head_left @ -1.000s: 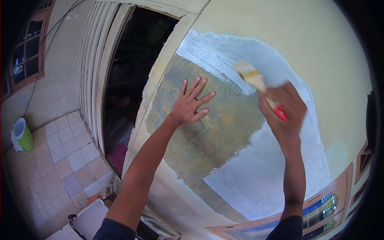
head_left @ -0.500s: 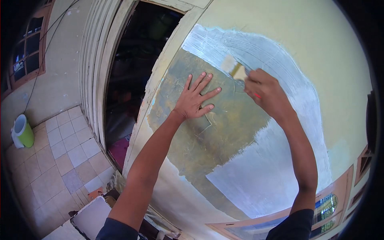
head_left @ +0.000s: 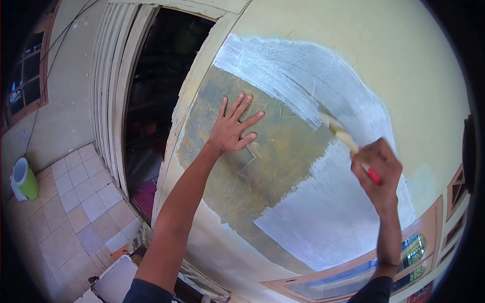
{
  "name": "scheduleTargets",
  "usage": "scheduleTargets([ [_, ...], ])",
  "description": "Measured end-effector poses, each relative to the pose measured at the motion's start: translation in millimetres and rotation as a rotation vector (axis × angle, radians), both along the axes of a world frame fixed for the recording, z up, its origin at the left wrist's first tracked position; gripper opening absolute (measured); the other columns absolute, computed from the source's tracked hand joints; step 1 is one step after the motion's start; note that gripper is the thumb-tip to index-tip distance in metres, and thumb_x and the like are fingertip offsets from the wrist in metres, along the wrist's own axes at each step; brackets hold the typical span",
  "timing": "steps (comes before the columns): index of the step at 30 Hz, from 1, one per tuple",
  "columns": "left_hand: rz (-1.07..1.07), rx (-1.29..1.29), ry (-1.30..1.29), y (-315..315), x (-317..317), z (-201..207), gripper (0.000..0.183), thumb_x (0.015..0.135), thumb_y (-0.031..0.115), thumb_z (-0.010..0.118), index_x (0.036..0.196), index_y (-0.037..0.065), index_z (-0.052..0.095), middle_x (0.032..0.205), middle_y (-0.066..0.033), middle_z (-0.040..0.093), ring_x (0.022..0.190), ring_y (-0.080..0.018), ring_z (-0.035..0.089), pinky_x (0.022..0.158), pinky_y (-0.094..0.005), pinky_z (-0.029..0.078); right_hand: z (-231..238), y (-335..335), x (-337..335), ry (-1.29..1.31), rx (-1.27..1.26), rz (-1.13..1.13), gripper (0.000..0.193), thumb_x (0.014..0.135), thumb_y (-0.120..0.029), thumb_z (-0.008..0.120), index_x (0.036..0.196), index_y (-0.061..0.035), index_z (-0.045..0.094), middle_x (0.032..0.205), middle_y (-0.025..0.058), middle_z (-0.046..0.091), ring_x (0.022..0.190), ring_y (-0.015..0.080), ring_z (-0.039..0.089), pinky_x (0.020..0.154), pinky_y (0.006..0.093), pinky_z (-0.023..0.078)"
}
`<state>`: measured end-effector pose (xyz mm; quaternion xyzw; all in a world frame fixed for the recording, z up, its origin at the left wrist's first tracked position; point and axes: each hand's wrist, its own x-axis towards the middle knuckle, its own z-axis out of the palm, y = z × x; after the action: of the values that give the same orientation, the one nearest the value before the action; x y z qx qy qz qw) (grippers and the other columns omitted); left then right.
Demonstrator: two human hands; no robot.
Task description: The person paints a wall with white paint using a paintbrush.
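Note:
My left hand lies flat on the dark, bare patch of the wall, its fingers spread. In my right hand is a paintbrush with a pale wooden handle and a red end. Its light bristles touch the wall where fresh white paint meets the dark patch. Streaky white paint covers an arc above the patch and runs down its right side. A second white area spreads below the brush. Thin cracks show in the dark surface beside my left hand.
Left of the wall is a dark doorway with a chipped frame. A green and white bin stands on the tiled floor at far left. A wood-framed window lies at the lower right, and a white-topped object stands below my left arm.
My right hand has moved right and down, drawing the brush along the upper edge of the dark patch. White paint reaches farther right there. My left hand stays planted on the wall.

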<state>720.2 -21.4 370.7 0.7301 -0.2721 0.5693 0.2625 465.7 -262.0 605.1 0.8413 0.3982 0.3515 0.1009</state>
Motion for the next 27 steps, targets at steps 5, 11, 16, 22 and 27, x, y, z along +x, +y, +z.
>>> scheduleTargets([
  [5,0.013,-0.01,-0.002,9,-6,-5,0.058,0.098,0.055,0.046,0.151,0.031,0.051,0.167,-0.014,0.025,0.156,-0.0348,0.018,0.122,-0.0623,0.005,-15,62,52,-0.054,0.568,0.237,0.013,0.077,0.005,0.079,0.086,-0.0018,0.072,0.085,0.0056,0.067,0.084,0.013,0.065,0.069,0.0248,0.05],
  [11,-0.009,0.057,0.005,-2,-4,0,0.054,0.1,0.052,0.042,0.152,0.037,0.046,0.168,-0.0064,0.025,0.156,-0.0301,0.018,0.122,-0.0636,0.006,-42,117,122,0.104,1.142,0.302,0.012,0.078,0.001,0.079,0.087,-0.0018,0.071,0.08,0.0028,0.07,0.072,0.0066,0.061,0.066,0.0224,0.049],
  [16,0.0,0.058,-0.013,0,-3,1,0.055,0.1,0.054,0.044,0.149,0.03,0.053,0.166,-0.0121,0.029,0.155,-0.0338,0.021,0.122,-0.0623,0.005,-82,135,161,-0.107,1.134,0.349,0.014,0.077,0.001,0.078,0.081,-0.0026,0.065,0.073,0.0014,0.062,0.063,0.0074,0.049,0.058,0.0257,0.04],
  [22,0.0,0.047,-0.016,-1,0,0,0.055,0.099,0.054,0.047,0.148,0.029,0.054,0.166,-0.012,0.03,0.155,-0.034,0.022,0.122,-0.0613,0.005,-99,106,156,-0.236,1.033,0.372,0.021,0.075,0.005,0.079,0.077,-0.0029,0.06,0.073,0.0047,0.056,0.064,0.0137,0.051,0.059,0.0277,0.041],
  [27,-0.025,0.017,-0.038,-4,1,0,0.055,0.098,0.053,0.048,0.149,0.035,0.051,0.167,-0.0071,0.029,0.155,-0.0304,0.022,0.122,-0.0628,0.007,-103,60,129,-0.322,1.015,0.341,0.022,0.075,0.007,0.079,0.077,-0.0026,0.06,0.073,0.0053,0.057,0.065,0.0147,0.054,0.061,0.0271,0.042],
])
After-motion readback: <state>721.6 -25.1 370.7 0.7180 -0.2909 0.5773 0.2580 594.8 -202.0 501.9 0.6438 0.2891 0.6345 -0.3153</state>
